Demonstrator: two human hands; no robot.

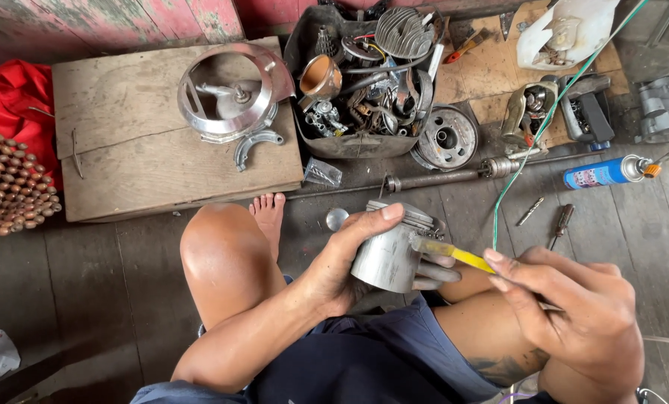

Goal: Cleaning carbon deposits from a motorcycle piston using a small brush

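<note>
Piston (390,251) is gripped in left hand (349,262), fingers wrapped round its skirt above the lap. Right hand (566,314) pinches yellow tool (454,253), tip at ring groove beside left fingertips; piston best kept steady, strokes short.

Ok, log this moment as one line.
left hand: holds metal piston | right hand: holds yellow-handled tool, tip at piston | nearby: parts bin, blue spray can, wooden board
</note>
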